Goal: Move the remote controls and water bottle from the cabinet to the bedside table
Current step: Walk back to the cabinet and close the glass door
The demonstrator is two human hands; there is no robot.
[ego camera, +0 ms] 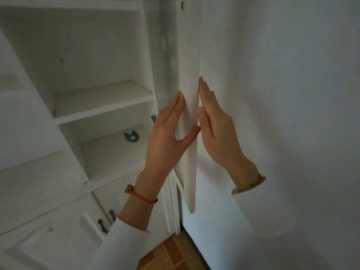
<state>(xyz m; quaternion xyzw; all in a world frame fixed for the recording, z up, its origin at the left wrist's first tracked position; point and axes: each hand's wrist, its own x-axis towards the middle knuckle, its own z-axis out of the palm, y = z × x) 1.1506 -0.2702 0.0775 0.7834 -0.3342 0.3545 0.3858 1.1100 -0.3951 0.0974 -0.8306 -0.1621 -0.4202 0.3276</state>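
Both flat, left hand and right hand press opposite faces of the cabinet door.

Small blue object lying on a lower shelf. Two dark handles showing on white doors below. Wooden floor showing at bottom.

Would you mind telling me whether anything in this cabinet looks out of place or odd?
One thing: a small blue curved object lies alone on a lower shelf; I cannot identify it. Otherwise, both hands, left hand and right hand, lie flat against the open cabinet door.
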